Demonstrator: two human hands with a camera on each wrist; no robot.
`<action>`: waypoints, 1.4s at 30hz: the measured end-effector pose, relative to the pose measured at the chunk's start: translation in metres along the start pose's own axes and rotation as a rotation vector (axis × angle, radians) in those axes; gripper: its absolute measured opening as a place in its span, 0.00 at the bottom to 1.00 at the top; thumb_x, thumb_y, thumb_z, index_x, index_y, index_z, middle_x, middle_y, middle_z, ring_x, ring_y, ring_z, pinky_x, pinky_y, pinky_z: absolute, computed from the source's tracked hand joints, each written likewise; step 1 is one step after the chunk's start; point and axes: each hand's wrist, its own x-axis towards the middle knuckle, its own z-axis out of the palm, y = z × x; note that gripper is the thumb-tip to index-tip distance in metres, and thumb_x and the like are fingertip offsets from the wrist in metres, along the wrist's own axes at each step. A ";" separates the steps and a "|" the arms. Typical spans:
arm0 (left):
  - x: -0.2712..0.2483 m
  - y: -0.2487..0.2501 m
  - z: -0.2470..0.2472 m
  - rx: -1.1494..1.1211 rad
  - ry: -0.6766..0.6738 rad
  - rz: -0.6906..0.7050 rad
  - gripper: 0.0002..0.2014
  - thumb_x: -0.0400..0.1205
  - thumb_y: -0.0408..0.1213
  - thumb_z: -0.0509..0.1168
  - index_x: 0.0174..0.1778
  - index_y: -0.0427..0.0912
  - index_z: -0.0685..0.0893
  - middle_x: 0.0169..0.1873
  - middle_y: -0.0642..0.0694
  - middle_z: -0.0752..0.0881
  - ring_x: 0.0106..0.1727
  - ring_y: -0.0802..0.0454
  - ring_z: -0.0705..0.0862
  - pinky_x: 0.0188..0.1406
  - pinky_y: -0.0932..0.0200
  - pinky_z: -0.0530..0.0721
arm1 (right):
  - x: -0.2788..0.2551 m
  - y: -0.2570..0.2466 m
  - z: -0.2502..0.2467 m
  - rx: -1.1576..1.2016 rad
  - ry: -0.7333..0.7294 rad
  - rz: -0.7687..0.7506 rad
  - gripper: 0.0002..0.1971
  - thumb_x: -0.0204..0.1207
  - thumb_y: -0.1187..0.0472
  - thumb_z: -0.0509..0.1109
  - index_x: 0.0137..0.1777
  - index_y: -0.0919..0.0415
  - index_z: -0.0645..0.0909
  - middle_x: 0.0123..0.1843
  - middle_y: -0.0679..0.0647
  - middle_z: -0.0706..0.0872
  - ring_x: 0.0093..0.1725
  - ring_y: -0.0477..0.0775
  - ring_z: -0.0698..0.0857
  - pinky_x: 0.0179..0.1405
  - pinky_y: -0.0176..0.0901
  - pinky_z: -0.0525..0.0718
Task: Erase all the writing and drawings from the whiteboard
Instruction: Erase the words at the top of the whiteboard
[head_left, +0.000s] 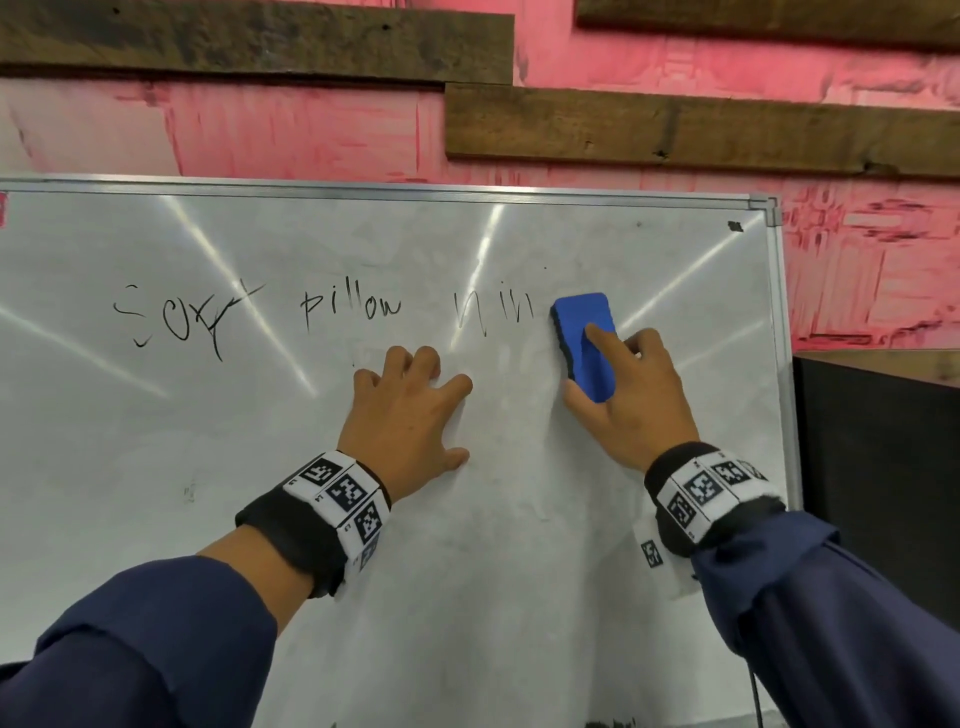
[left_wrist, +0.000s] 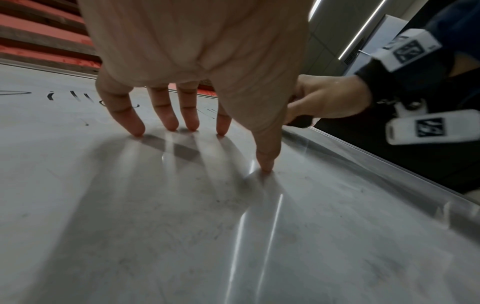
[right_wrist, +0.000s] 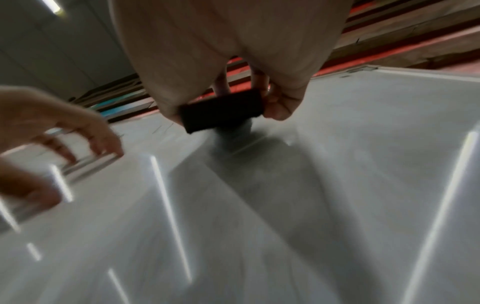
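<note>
Whiteboard (head_left: 519, 519): upright against a pink wall (head_left: 311, 135) with dark wooden planks (head_left: 701, 127); metal frame (head_left: 776, 338) along the top and right edges; fills most of the head view.
Writing (head_left: 350, 312): one black row across the upper part of the board. From 9 o'clock toward 3 o'clock: a scrawl reading roughly "sox", the word "pillow", then faint partial strokes just left of the eraser.
Small mark (head_left: 735, 226): dark spot in the board's corner at 1 o'clock.
Eraser (head_left: 587, 343): blue block with a dark underside, flat against the board at the right end of the written row, tilted slightly with its top toward 11 o'clock.
Right hand (head_left: 631, 395): clamped on the eraser; forefinger lies on the blue back, thumb on the left edge, remaining fingers on the right edge. The right wrist view is blurred but shows the dark underside (right_wrist: 222, 111) between thumb and fingers.
Left hand (head_left: 410, 421): spread, holding nothing; fingertips (left_wrist: 137, 129) and thumb touch the bare board below the word "pillow", at 8 o'clock from the eraser.
Hand spacing: apart, side by side, not touching.
Wristbands (head_left: 337, 499): black straps with black-and-white square markers on both wrists; dark blue sleeves (head_left: 156, 623) behind them.
Dark cabinet (head_left: 883, 467): just right of the board, at 3 o'clock.
</note>
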 end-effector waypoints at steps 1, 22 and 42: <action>0.000 0.000 0.000 -0.002 0.002 0.001 0.35 0.68 0.67 0.72 0.67 0.56 0.74 0.64 0.47 0.72 0.63 0.42 0.69 0.53 0.44 0.75 | -0.010 0.002 0.003 0.012 0.000 -0.012 0.33 0.74 0.40 0.71 0.78 0.46 0.71 0.54 0.51 0.68 0.49 0.55 0.76 0.49 0.47 0.81; -0.021 -0.028 0.013 0.022 0.115 -0.022 0.36 0.69 0.66 0.70 0.71 0.55 0.74 0.71 0.41 0.73 0.70 0.34 0.71 0.55 0.37 0.78 | -0.018 -0.023 0.028 0.042 0.002 -0.065 0.34 0.75 0.43 0.75 0.80 0.48 0.71 0.54 0.50 0.68 0.50 0.53 0.76 0.53 0.46 0.84; -0.027 -0.041 0.013 -0.003 0.098 -0.050 0.35 0.70 0.66 0.69 0.70 0.54 0.75 0.69 0.42 0.73 0.68 0.36 0.72 0.51 0.40 0.79 | 0.013 -0.077 0.041 0.090 0.039 -0.051 0.31 0.76 0.44 0.73 0.78 0.50 0.72 0.56 0.53 0.67 0.54 0.59 0.76 0.54 0.48 0.83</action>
